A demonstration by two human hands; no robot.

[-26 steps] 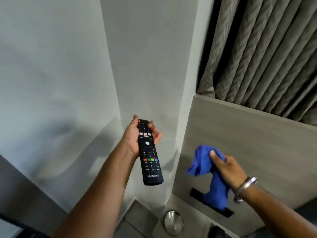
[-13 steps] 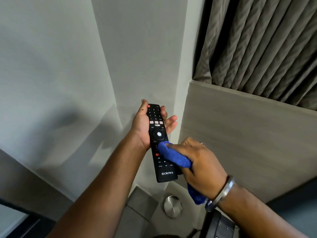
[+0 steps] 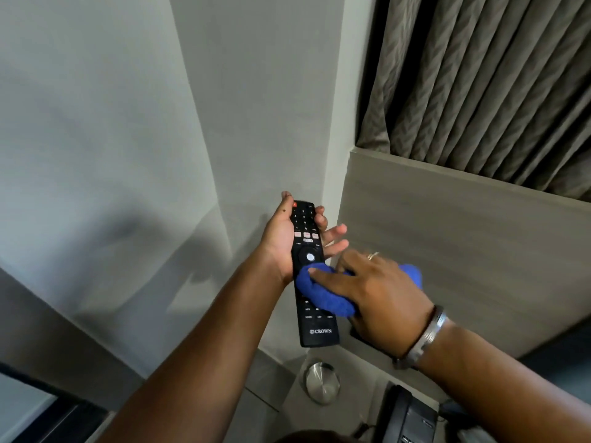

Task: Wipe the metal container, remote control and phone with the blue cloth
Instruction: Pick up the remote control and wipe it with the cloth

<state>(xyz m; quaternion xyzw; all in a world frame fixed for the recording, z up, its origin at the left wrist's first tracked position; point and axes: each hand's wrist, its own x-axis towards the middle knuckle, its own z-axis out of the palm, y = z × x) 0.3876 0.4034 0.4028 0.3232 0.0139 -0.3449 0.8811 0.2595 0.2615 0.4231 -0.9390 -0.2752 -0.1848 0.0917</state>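
Left grip: the left hand point(image 3: 281, 238) grasps the remote control point(image 3: 311, 273) by its upper half, thumb along the left edge, fingers wrapped behind and showing past the right edge, two of them loosely spread.
Right grip: the right hand point(image 3: 380, 298) is clenched on the blue cloth point(image 3: 323, 295), fingers laid flat over the bunched fabric and pressing it onto the remote's face.
Remote control: black, held up in the air in front of the wall corner, button side toward the camera, top end pointing up and away; the number keys and the round white centre button are uncovered, and the white CROWN lettering shows at the bottom end.
Blue cloth: wadded under the right palm, covering the middle band of buttons just below the round button; a second lobe of it sticks out past the back of the hand on the right.
Right wrist: a silver bracelet point(image 3: 425, 340) sits on it, and a ring point(image 3: 372, 255) shows on one finger.
Metal container: the round brushed-steel piece point(image 3: 322, 382) rests on the worktop point(image 3: 361, 372) below the remote, apart from both hands.
Phone: a dark desk phone point(image 3: 407, 417) lies at the bottom edge, right of the container, partly cut off by the frame.
Surroundings: pale wall point(image 3: 128, 123) on the left, grey wood panel point(image 3: 463, 235) on the right, pleated curtain point(image 3: 495, 84) above it.
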